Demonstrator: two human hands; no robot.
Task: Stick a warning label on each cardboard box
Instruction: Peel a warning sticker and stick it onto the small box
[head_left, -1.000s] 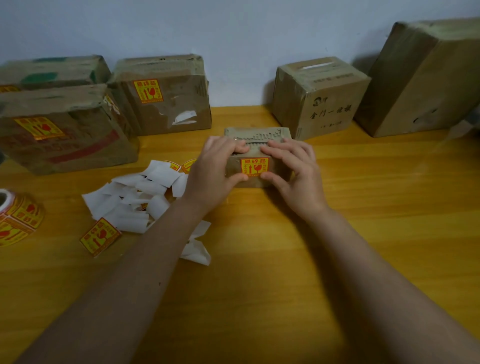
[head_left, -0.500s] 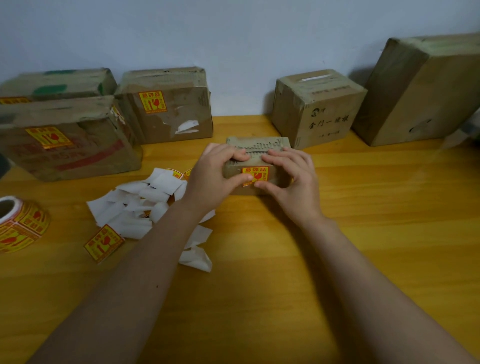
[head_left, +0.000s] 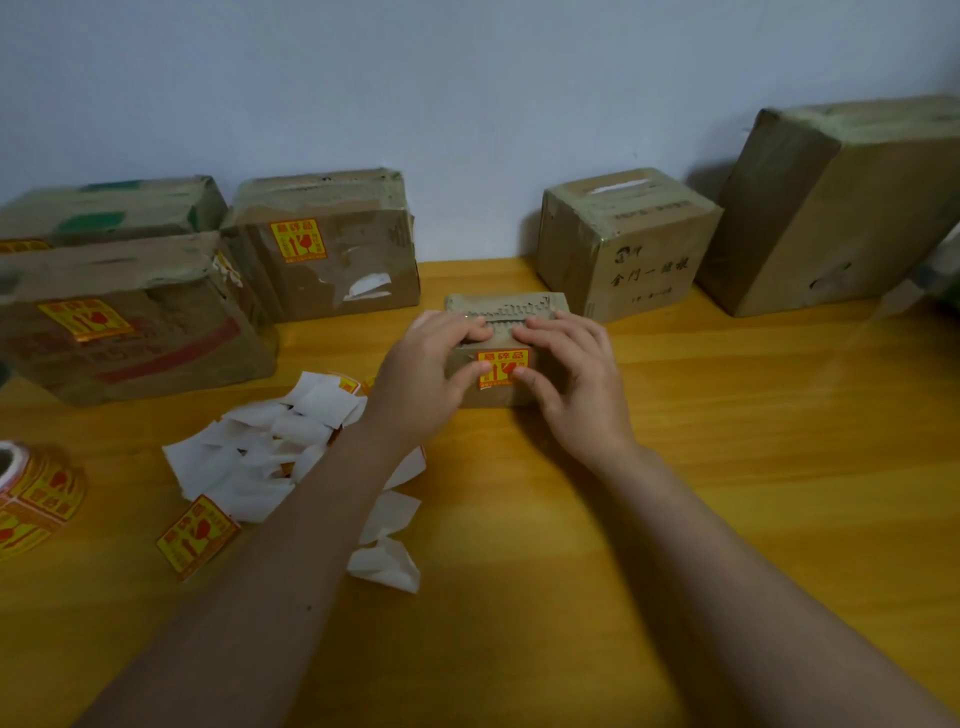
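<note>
A small box (head_left: 506, 358) was gripped from both sides at mid-table (head_left: 675, 467), the left hand (head_left: 423, 382) and right hand (head_left: 576, 387) curled over its top with thumbs pressed on the near face. A label (head_left: 503, 368) was stuck there between the thumbs. Labelled boxes (head_left: 332, 244) stood far left, unlabelled boxes (head_left: 623, 244) far right. Backing scraps (head_left: 270, 447) and a roll (head_left: 31, 493) lay near left.

The person's left hand (head_left: 426, 384) and right hand (head_left: 576, 395) are bare, with no rings, gloves or watch showing. Both forearms are bare up to the frame's lower edge; no sleeve, cuff or band is visible on them.
</note>
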